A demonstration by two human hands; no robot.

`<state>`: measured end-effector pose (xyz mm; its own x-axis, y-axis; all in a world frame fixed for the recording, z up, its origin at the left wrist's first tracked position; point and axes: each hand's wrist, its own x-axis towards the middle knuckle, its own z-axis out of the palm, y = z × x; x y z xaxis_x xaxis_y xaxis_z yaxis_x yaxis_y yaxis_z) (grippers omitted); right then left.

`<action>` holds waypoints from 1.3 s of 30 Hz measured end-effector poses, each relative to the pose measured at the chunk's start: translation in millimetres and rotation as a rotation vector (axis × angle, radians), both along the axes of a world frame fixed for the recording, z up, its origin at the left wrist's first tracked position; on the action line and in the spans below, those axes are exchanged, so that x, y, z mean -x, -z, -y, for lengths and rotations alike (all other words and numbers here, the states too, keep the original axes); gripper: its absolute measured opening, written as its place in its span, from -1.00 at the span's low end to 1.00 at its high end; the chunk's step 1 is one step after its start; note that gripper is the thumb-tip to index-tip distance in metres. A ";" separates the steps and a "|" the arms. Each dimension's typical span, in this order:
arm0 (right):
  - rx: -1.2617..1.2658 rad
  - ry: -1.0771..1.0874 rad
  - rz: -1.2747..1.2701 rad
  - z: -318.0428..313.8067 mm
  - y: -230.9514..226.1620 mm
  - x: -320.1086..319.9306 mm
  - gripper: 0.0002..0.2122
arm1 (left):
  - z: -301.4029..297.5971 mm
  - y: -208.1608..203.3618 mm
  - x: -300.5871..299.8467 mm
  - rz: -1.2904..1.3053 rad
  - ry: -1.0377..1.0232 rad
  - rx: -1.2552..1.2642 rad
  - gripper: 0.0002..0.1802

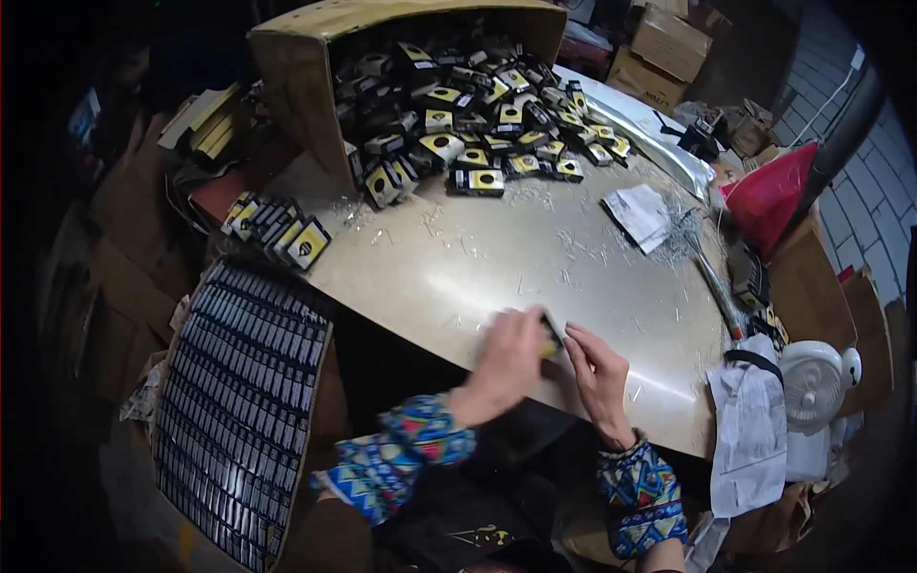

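Partly hidden, a box (pixel 550 337) showed blurred

The left hand (pixel 503 361) gripped it by the near edge of the table (pixel 458 277), long axis pointing roughly away from the person; the right hand (pixel 599 377) extended its fingers beside it, whether pinching anything I couldn't tell

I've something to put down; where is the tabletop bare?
Mostly bare: the tabletop between the lined-up boxes and the left hand. Crowded: the far side, with heaped boxes, and around the white paper, strewn with small pieces.

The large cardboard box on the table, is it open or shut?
Open: inside the cardboard box, small yellow-black boxes are visible, spreading onto the table.
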<state>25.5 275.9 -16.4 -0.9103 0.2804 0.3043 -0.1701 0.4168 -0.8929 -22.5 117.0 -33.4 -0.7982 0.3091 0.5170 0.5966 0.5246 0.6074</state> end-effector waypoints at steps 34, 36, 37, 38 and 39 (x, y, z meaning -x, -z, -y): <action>-0.861 -0.024 0.070 -86.7 29.4 54.2 -0.59 | 1.6 -38.6 166.2 0.321 -0.100 0.497 -0.46; -0.880 0.000 0.088 -85.8 39.3 57.1 -0.59 | -6.3 -36.0 159.3 0.294 -0.064 0.553 -0.45; -0.878 0.004 0.083 -79.9 38.7 55.1 -0.59 | -7.8 -35.0 158.5 0.274 -0.039 0.609 -0.43; -0.817 -0.084 0.083 -73.5 38.2 51.9 -0.58 | -10.6 -35.2 159.7 0.300 -0.032 0.633 -0.32; -0.755 -0.173 0.082 -66.0 37.9 49.7 -0.57 | -9.7 -35.3 160.2 0.295 -0.037 0.636 -0.32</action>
